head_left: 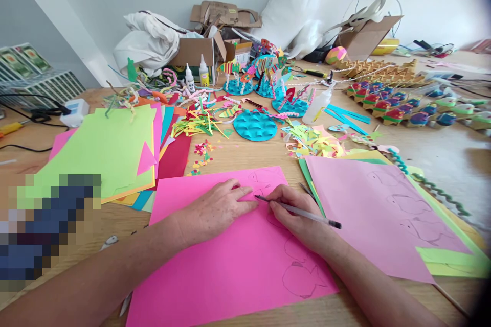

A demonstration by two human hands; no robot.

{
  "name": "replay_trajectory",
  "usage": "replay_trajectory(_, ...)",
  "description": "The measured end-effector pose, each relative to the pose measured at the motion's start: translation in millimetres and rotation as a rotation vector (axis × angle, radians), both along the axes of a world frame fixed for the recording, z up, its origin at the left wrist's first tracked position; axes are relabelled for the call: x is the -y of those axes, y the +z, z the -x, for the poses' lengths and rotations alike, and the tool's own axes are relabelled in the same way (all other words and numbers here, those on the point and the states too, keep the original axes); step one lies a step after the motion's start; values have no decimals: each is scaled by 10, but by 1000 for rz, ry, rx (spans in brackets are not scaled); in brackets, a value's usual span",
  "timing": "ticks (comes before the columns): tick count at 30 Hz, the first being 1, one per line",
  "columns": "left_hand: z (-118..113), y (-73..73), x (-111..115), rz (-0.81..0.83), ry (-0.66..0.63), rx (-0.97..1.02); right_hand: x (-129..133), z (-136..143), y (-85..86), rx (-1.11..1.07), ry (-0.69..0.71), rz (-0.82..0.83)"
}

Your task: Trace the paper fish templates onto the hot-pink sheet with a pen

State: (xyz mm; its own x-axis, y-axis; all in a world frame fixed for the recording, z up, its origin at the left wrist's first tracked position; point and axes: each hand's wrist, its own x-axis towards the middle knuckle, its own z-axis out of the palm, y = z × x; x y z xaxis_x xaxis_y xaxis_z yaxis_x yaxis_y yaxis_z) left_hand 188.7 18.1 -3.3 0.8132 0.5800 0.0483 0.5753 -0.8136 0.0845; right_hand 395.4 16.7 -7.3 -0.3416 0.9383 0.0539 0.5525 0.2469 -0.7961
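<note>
A bright pink sheet of paper [207, 276] lies on the table in front of me, with several fish outlines drawn down its right side. My right hand [299, 214] pinches a pen [303, 210] with a clear barrel and dark end cap. Its tip meets the sheet beside a small fish drawing near the upper edge. My left hand [218, 207] rests flat on the same sheet, fingers stretched toward the pen tip. To the right, a paler pink sheet [356, 214] with pencilled fish lies on green and yellow sheets.
Coloured paper [103, 148] is stacked on the left. Behind are a blue scalloped disc [255, 125], paper strips [199, 121], cut scraps [314, 140], glue bottles [204, 71], a larger white bottle [319, 104] and painted egg-carton pieces [395, 104]. Cardboard boxes [195, 53] stand against the wall.
</note>
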Motion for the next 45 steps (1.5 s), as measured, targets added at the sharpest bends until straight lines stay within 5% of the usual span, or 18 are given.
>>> replay_trajectory(45,-10,3,-1,44,14,-18,-5,-6,18,32,0,7)
